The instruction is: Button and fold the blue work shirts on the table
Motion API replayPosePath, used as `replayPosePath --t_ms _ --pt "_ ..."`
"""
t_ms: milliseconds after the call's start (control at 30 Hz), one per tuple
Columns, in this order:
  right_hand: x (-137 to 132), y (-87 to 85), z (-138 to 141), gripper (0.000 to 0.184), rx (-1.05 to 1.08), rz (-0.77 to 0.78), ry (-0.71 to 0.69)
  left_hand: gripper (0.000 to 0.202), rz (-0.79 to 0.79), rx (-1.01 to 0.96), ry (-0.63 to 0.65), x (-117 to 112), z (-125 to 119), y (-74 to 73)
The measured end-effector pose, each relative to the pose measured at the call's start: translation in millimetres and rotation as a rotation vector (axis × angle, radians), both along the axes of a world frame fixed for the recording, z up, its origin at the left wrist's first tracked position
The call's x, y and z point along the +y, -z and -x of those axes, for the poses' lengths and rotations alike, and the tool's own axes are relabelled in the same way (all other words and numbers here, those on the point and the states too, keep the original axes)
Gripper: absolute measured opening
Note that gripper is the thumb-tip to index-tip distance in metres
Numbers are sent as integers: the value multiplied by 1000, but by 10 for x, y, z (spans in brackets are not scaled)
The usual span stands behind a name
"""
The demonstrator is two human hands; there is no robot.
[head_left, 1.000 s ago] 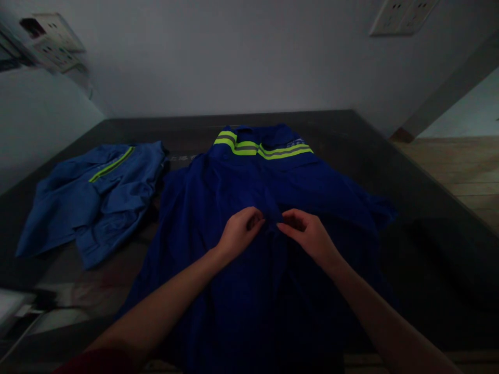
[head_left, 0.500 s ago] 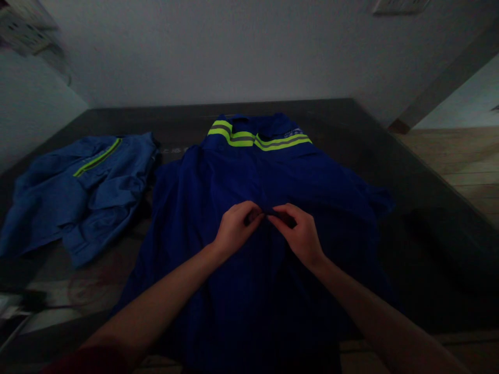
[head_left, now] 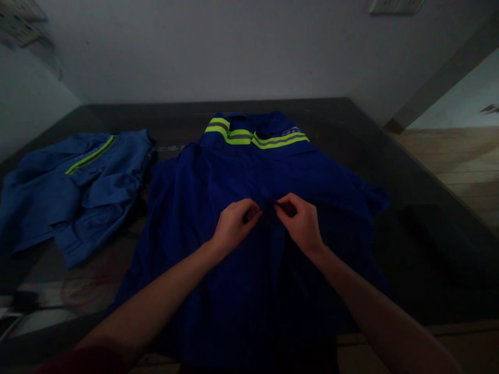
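A dark blue work jacket (head_left: 230,176) with yellow-and-grey reflective stripes lies spread out before me, its collar end away from me. My left hand (head_left: 238,221) pinches the cloth at the front opening, thumb against forefinger. Just to its right, my right hand (head_left: 301,221) is closed in a pinch on the other front edge. A small gap of dark cloth separates the fingertips. Dim light hides whether a button or fastener sits between them.
A lighter blue garment (head_left: 93,192) with one yellow stripe lies crumpled at the left of the dark table (head_left: 319,106). On the right rests a dark, indistinct object (head_left: 440,239). A thin cable and small items sit at the lower left. Wall sockets (head_left: 395,6) are above.
My hands have moved slightly apart, the right one shifting a little right and up. Both keep their pinch on the jacket's front. The whole view has shifted slightly.
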State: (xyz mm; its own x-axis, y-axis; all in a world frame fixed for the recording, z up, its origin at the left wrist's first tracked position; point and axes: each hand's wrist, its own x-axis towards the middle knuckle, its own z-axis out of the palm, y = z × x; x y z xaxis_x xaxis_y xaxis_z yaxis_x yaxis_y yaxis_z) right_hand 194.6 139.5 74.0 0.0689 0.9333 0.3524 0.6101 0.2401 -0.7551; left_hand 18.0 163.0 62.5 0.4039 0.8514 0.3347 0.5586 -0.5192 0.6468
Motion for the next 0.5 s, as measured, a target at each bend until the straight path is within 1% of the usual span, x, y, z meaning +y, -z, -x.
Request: replayPosePath --t_ms 100,267,500 --pt "-34 6 51 5 -28 -17 -53 5 -32 52 0 -7 1 -3" --pt "-61 37 80 12 -1 19 -163 5 -53 98 0 -11 5 -2" --pt "-31 68 42 19 140 144 -135 4 -55 75 -11 -7 4 7"
